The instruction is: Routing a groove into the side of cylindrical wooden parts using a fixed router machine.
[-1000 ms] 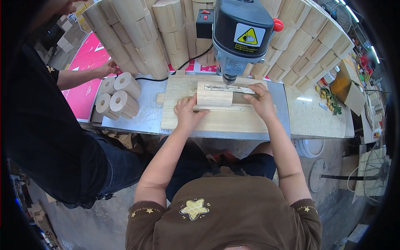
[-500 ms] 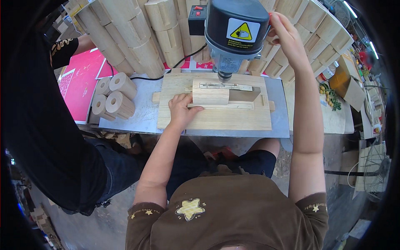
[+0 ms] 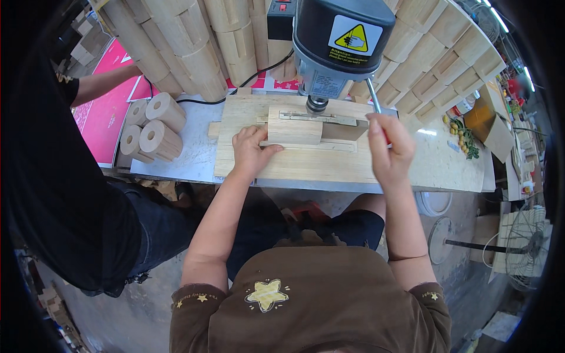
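Note:
In front of me stands a benchtop drill press [image 3: 344, 38] with a dark motor housing; its chuck [image 3: 316, 105] hangs over a pale wooden block [image 3: 294, 130] with a rounded face. The block sits in a flat wooden jig [image 3: 235, 159], against a metal strip at its back. My left hand [image 3: 250, 148] grips the block's left end, thumb along its front lower edge. Closed around the end of the metal feed lever [image 3: 372, 94] is my right hand [image 3: 391, 144], to the right of the jig. Whether a bit touches the block cannot be made out.
Several bored wooden cylinders [image 3: 160, 140] stand at the left of the table. Stacked wooden pieces [image 3: 194, 47] line the back. A black cable [image 3: 259, 82] runs behind the jig. Another person's arm [image 3: 106, 82] reaches in at left. Small round fruits [image 3: 461, 134] lie at right.
My right hand has pulled the feed lever down and toward me, from beside the motor housing to near the jig's right side. My left hand has kept its hold on the block.

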A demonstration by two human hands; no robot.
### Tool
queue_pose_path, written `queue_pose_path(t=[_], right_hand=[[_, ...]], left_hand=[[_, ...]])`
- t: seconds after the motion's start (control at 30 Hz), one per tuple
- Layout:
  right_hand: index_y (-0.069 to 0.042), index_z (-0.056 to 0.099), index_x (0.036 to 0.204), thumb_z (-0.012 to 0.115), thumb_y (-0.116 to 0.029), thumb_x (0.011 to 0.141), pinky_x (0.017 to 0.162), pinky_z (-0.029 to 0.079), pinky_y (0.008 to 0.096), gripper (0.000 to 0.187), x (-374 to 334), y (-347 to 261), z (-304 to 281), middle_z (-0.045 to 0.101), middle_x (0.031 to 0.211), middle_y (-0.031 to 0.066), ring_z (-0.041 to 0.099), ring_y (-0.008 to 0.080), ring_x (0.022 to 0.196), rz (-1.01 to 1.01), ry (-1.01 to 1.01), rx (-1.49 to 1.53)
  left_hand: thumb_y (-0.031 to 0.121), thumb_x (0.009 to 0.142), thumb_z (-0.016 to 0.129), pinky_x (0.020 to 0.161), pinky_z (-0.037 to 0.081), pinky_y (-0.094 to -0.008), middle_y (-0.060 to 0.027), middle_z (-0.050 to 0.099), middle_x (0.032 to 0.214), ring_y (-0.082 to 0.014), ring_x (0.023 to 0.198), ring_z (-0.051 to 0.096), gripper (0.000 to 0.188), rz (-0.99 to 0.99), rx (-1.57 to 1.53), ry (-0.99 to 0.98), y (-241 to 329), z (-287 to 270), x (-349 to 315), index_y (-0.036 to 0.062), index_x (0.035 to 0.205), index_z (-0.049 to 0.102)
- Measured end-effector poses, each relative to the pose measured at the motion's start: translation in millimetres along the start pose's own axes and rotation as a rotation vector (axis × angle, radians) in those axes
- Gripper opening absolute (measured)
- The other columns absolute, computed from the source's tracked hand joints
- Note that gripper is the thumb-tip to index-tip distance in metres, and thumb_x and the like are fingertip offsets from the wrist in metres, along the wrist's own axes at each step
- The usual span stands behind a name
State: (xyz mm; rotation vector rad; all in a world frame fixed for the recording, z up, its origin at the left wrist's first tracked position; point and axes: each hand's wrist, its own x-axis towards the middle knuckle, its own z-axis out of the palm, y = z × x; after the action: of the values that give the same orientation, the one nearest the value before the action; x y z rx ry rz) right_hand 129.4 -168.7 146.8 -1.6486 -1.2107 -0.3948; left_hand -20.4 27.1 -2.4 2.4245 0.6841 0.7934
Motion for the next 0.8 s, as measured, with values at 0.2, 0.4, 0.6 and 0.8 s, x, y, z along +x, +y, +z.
queue_pose_path(t=[0.2, 0.4, 0.6, 0.8], right_hand=[[0.0, 0.06, 0.087, 0.059, 0.004, 0.077, 0.05, 0.041, 0.0279, 0.011, -30, 43, 43, 0.054, 0.065, 0.0095, 0.051, 0.0191, 0.055, -0.139, 0.152, 0.019], [-0.001, 0.06, 0.083, 0.062, -0.002, 0.077, 0.051, 0.04, 0.0289, 0.007, -20, 38, 26, 0.051, 0.062, 0.0099, 0.051, 0.0204, 0.055, -0.234, 0.073, -0.018], [0.001, 0.056, 0.077, 0.055, -0.025, 0.087, 0.057, 0.038, 0.0252, 0.028, 105, -3, -9, 0.048, 0.059, 0.0038, 0.046, 0.0103, 0.06, 0.031, 0.083, -0.067], [0.005, 0.06, 0.085, 0.049, -0.032, 0.088, 0.065, 0.044, 0.0355, 0.039, 158, 41, 1, 0.06, 0.074, 0.0198, 0.059, 0.025, 0.07, 0.233, -0.105, -0.163]], left_hand=[[0.03, 0.059, 0.078, 0.081, 0.032, -0.0364, -0.0011, 0.054, 0.077, -0.0218, 0.086, 0.05, 0.052, 0.005, 0.014, -0.008, -1, 2, -1, 0.0159, 0.108, 0.064], [0.031, 0.059, 0.077, 0.082, 0.032, -0.0369, -0.0016, 0.054, 0.077, -0.0214, 0.087, 0.05, 0.053, 0.0, 0.034, -0.021, -6, 2, -4, 0.0161, 0.108, 0.064], [0.032, 0.059, 0.078, 0.084, 0.029, -0.0383, -0.0002, 0.055, 0.079, -0.0207, 0.088, 0.05, 0.055, -0.005, 0.074, -0.007, 14, 12, -1, 0.0186, 0.11, 0.063], [0.034, 0.062, 0.077, 0.084, 0.028, -0.0384, 0.0012, 0.056, 0.081, -0.0198, 0.089, 0.05, 0.055, -0.042, 0.073, -0.058, 35, 23, 2, 0.02, 0.113, 0.061]])
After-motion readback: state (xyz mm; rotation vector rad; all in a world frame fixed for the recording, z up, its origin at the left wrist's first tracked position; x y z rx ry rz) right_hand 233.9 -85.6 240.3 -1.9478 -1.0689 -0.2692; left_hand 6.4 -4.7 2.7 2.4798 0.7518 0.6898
